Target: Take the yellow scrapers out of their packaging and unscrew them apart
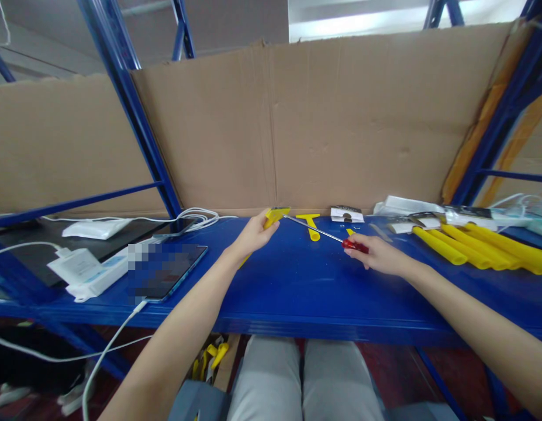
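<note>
My left hand (252, 235) is closed around a yellow scraper (276, 216) with a wide, flat head, just above the back of the blue shelf. Its handle runs down behind my fingers and is mostly hidden. In my right hand (381, 255) is a screwdriver (318, 231) with a red handle and a long metal shaft. The shaft points left, its tip at the scraper's head; whether they touch I cannot tell. Between my hands, a yellow T-shaped scraper piece (313, 228) lies on the shelf. Beyond my right hand sits a small white and black packet (347, 214).
Several yellow tubes (476, 248) lie at the right, before plastic-wrapped packages (411, 207). At left are a phone (176, 272), a power strip (108, 272) and white cables (203, 218). Cardboard (341, 123) walls the back; blue posts (134, 111) frame the shelf (292, 292).
</note>
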Tool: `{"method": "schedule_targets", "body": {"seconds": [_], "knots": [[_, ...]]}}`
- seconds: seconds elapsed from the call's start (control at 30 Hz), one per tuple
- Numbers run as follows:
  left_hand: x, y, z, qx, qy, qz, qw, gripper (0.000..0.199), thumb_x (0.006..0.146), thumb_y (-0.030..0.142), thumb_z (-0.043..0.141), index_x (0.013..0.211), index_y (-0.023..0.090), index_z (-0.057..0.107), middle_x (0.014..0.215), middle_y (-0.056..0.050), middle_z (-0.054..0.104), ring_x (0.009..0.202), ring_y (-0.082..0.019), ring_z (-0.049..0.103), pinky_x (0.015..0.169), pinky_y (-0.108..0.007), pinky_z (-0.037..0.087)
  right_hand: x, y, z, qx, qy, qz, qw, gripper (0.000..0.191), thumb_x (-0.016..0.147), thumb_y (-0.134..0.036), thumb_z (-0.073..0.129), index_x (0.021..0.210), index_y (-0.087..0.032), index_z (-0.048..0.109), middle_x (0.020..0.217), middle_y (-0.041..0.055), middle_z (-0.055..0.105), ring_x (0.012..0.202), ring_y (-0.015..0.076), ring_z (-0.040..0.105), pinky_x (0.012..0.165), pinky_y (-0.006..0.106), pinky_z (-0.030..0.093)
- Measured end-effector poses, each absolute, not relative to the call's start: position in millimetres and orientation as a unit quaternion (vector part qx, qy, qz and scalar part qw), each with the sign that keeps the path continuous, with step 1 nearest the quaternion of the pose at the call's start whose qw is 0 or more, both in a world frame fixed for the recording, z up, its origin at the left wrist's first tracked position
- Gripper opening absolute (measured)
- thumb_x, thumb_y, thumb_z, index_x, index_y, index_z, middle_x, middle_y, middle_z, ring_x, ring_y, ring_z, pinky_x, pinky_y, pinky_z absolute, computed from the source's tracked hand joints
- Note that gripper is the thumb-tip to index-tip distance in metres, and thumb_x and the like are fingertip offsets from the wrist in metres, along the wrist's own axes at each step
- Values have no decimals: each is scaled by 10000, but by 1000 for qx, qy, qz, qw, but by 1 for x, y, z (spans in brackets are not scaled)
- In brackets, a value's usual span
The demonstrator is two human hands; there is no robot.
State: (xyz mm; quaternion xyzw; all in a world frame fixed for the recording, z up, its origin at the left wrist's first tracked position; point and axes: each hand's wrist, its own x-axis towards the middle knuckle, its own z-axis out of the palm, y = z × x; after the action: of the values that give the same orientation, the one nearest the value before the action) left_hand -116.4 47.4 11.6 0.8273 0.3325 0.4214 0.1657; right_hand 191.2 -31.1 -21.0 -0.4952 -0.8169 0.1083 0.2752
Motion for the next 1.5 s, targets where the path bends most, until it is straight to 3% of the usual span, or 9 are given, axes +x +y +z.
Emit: {"method": "schedule_targets", "body": {"seconds": [0.3, 0.67, 0.93, 1.17, 1.33, 1.5], "knots": [[-117, 52, 9, 827, 343, 422, 139, 322, 817, 361, 495, 1028, 133, 581, 861, -56, 659, 778, -184, 596, 764, -309, 479, 190, -34, -18, -473, -833, 98, 270, 324, 876, -471, 431, 831, -202, 605, 674, 32, 631, 593, 173, 560, 572, 300, 446], [-116, 49, 11, 836, 335, 413, 136, 349, 803, 348, 499, 1063, 135, 593, 933, -62, 685, 865, -199, 614, 836, -319, 475, 195, -29, -22, -489, -808, 20, 328, 178, 826, -376, 506, 846, -218, 586, 707, 41, 665, 623, 190, 621, 585, 301, 464], [-119, 52, 11, 822, 365, 415, 137, 317, 802, 346, 499, 1013, 130, 596, 857, -53, 667, 777, -183, 602, 755, -304, 485, 190, -30, -19, -474, -830, 66, 288, 344, 897, -485, 404, 893, -220, 623, 826, 72, 697, 722, 209, 637, 655, 338, 501], [-118, 51, 11, 833, 344, 412, 131, 324, 807, 331, 499, 1038, 127, 598, 873, -55, 678, 814, -190, 611, 806, -321, 485, 189, -33, -21, -486, -812, 144, 289, 284, 883, -502, 439, 881, -227, 506, 600, -13, 565, 501, 157, 563, 506, 290, 453], [-118, 49, 12, 834, 345, 411, 129, 326, 802, 335, 501, 1035, 130, 601, 875, -52, 678, 810, -192, 612, 793, -316, 484, 189, -30, -24, -473, -815, 91, 321, 254, 847, -482, 481, 864, -228, 489, 732, 45, 639, 644, 195, 607, 611, 330, 479], [-119, 50, 14, 824, 366, 415, 123, 299, 806, 330, 500, 989, 119, 605, 855, -58, 674, 771, -186, 607, 736, -296, 489, 183, -33, -20, -463, -837, 95, 275, 260, 886, -429, 402, 886, -216, 551, 817, 78, 669, 714, 213, 618, 668, 352, 482]]}}
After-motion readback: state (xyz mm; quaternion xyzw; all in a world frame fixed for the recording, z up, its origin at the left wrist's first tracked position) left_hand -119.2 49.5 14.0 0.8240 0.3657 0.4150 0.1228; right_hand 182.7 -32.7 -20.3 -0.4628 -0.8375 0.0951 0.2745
